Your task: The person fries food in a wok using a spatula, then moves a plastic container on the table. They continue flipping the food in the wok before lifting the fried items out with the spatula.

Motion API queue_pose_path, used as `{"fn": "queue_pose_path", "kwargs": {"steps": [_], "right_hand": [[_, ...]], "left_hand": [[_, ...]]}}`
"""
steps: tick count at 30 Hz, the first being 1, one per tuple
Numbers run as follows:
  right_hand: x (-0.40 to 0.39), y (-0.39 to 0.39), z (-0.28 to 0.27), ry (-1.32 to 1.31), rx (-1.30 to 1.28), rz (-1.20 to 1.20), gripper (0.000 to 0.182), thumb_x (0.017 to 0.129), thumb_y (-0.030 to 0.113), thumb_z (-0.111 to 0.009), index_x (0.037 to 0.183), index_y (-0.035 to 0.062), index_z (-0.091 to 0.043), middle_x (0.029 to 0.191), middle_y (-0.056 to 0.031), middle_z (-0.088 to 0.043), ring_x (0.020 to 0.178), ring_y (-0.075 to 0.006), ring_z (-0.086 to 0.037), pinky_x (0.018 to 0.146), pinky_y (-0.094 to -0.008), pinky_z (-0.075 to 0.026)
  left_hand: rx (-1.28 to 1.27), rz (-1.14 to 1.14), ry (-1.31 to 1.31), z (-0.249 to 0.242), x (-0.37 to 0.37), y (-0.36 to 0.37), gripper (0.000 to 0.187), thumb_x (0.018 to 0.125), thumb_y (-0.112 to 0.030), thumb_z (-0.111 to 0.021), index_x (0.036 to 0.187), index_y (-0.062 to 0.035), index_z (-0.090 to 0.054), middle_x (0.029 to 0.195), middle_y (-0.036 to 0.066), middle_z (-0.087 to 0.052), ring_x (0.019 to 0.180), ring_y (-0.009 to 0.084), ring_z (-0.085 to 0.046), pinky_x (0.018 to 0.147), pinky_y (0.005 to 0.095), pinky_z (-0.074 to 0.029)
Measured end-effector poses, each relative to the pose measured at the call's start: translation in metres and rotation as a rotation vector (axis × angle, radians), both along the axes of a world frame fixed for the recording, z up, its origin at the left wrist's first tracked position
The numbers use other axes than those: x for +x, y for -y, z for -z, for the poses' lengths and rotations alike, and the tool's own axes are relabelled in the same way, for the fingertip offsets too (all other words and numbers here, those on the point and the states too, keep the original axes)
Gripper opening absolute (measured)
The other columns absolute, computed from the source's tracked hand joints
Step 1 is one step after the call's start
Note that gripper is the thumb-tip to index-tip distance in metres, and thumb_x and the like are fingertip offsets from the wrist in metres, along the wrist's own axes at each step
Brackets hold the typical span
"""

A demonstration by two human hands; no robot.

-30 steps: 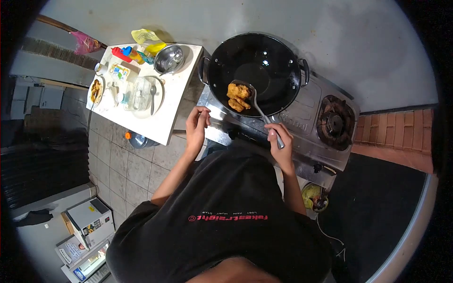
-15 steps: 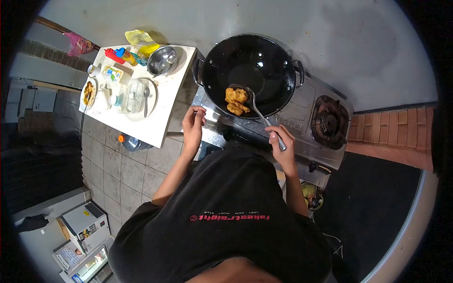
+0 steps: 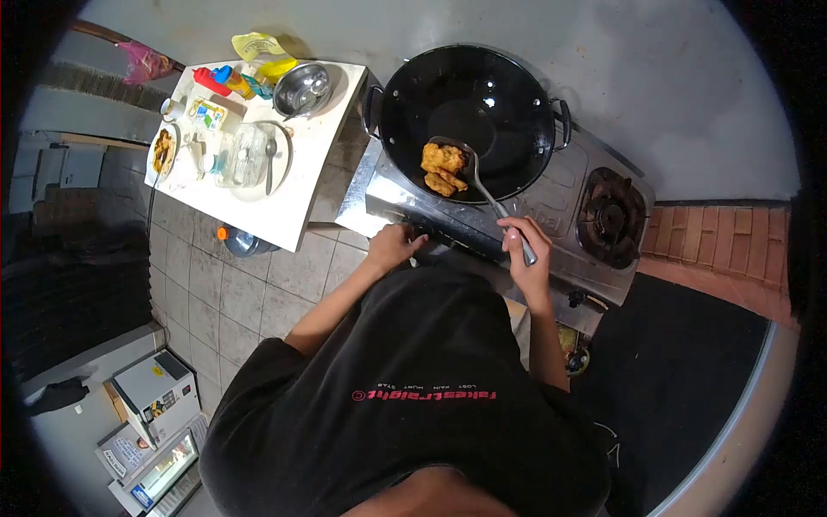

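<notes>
Gripping the grey handle of a long-handled spatula [image 3: 488, 191], the right hand [image 3: 527, 244] has its fingers and thumb wrapped near the tail end, in front of the stove's middle. From that hand the spatula slants forward and leftward over the near rim of a wide black wok [image 3: 469, 90]. Its dark head lies inside the wok, toward the near left side, and carries golden-brown fried pieces [image 3: 443, 162]. These pieces are therefore ahead of the right hand and to its left, apart from the fingers, with the spatula's shaft between them. A larger piece sits farther from the person, and a smaller one lies close against it on the near side.

The left hand [image 3: 396, 248] is at the front left edge of the steel stove [image 3: 379, 194], beside a dark knob [image 3: 420, 231], with its fingers bent; whether they close on the knob, one cannot tell. The fried pieces lie forward of this hand and somewhat to its right, well apart from it.

The wok stands over the stove's left side, while a bare burner [image 3: 613, 209] shows on the right. Left of the stove, a white table [image 3: 293, 211] bears a metal bowl [image 3: 300, 93].
</notes>
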State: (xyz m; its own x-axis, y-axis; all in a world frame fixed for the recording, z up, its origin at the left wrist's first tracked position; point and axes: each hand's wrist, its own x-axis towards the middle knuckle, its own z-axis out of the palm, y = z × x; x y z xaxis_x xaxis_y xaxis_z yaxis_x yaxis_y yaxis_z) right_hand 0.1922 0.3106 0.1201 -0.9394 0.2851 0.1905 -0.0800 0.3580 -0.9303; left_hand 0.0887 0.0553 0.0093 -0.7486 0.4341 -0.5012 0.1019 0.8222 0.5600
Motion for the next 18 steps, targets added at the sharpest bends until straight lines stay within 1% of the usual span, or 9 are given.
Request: {"fn": "queue_pose_path", "kwargs": {"steps": [1, 4, 5, 7, 11, 13, 15, 17, 18], "right_hand": [[0.0, 0.0, 0.0, 0.004, -0.007, 0.003, 0.014, 0.098, 0.008, -0.057, 0.102, 0.0009, -0.068, 0.077, -0.0062, -0.056, 0.062, -0.0127, -0.055, 0.059, -0.0277, -0.042], [0.0, 0.0, 0.0, -0.007, 0.012, 0.001, 0.014, 0.097, 0.007, -0.057, 0.102, 0.0011, -0.068, 0.077, -0.0071, -0.056, 0.063, -0.0142, -0.055, 0.06, -0.0284, -0.042], [0.001, 0.0, 0.001, -0.005, 0.01, 0.004, 0.014, 0.097, 0.007, -0.057, 0.102, 0.0011, -0.068, 0.077, -0.0071, -0.056, 0.063, -0.0142, -0.055, 0.06, -0.0284, -0.042], [0.002, 0.0, 0.002, 0.003, 0.031, 0.008, 0.013, 0.096, 0.005, -0.057, 0.102, 0.0012, -0.068, 0.078, -0.0082, -0.057, 0.064, -0.0159, -0.055, 0.062, -0.0296, -0.043], [0.004, 0.002, 0.003, 0.015, 0.007, 0.019, 0.013, 0.095, 0.005, -0.057, 0.101, 0.0013, -0.068, 0.079, -0.0088, -0.058, 0.065, -0.0174, -0.055, 0.064, -0.0304, -0.044], [0.003, 0.003, 0.002, 0.005, 0.018, 0.024, 0.013, 0.095, 0.005, -0.057, 0.101, 0.0015, -0.068, 0.08, -0.0093, -0.058, 0.065, -0.0181, -0.055, 0.064, -0.0304, -0.044], [0.003, 0.003, 0.001, 0.008, 0.021, 0.022, 0.013, 0.095, 0.005, -0.057, 0.101, 0.0016, -0.068, 0.08, -0.0095, -0.058, 0.066, -0.0185, -0.055, 0.064, -0.0305, -0.044], [0.003, 0.004, 0.0, 0.012, 0.023, 0.022, 0.013, 0.095, 0.005, -0.057, 0.101, 0.0016, -0.068, 0.08, -0.0098, -0.058, 0.066, -0.0188, -0.056, 0.064, -0.0306, -0.044], [0.003, 0.003, -0.001, 0.015, 0.023, 0.019, 0.013, 0.095, 0.006, -0.057, 0.101, 0.0016, -0.068, 0.079, -0.01, -0.058, 0.067, -0.0197, -0.056, 0.065, -0.031, -0.045]], "left_hand": [[-0.025, 0.03, -0.046, 0.002, 0.001, -0.003, 0.05, 0.089, -0.051, -0.068, 0.085, -0.001, -0.071, 0.081, 0.019, -0.071, 0.081, 0.0383, -0.069, 0.074, 0.0466, -0.054], [-0.027, 0.051, -0.153, 0.015, 0.005, -0.006, 0.044, 0.087, -0.047, -0.07, 0.086, -0.0023, -0.07, 0.081, 0.018, -0.069, 0.08, 0.0373, -0.068, 0.074, 0.0487, -0.054], [-0.028, 0.055, -0.15, 0.018, 0.006, -0.006, 0.044, 0.087, -0.047, -0.07, 0.086, -0.0023, -0.07, 0.081, 0.018, -0.069, 0.08, 0.0373, -0.068, 0.074, 0.0487, -0.054], [-0.065, 0.082, -0.21, 0.02, 0.01, -0.006, 0.038, 0.087, -0.041, -0.07, 0.093, -0.0039, -0.07, 0.082, 0.018, -0.068, 0.084, 0.0363, -0.069, 0.074, 0.0491, -0.055], [-0.086, 0.088, -0.288, 0.021, 0.017, -0.012, 0.03, 0.085, -0.034, -0.07, 0.094, -0.0053, -0.065, 0.085, 0.015, -0.07, 0.082, 0.0343, -0.07, 0.072, 0.0474, -0.056], [0.026, 0.141, -0.542, 0.025, 0.021, -0.013, 0.03, 0.084, -0.033, -0.07, 0.096, -0.0061, -0.064, 0.086, 0.015, -0.07, 0.082, 0.0339, -0.07, 0.073, 0.0463, -0.057], [0.024, 0.16, -0.559, 0.027, 0.02, -0.012, 0.03, 0.086, -0.034, -0.069, 0.095, -0.0062, -0.065, 0.086, 0.015, -0.07, 0.082, 0.0337, -0.07, 0.073, 0.0465, -0.056], [0.02, 0.181, -0.576, 0.012, 0.016, -0.011, 0.03, 0.088, -0.036, -0.068, 0.093, -0.0063, -0.065, 0.085, 0.016, -0.069, 0.083, 0.0335, -0.07, 0.072, 0.0466, -0.056], [-0.008, 0.128, -0.427, 0.004, 0.012, -0.008, 0.033, 0.091, -0.039, -0.066, 0.092, -0.0057, -0.065, 0.084, 0.016, -0.069, 0.082, 0.0335, -0.069, 0.072, 0.0465, -0.055]]}}
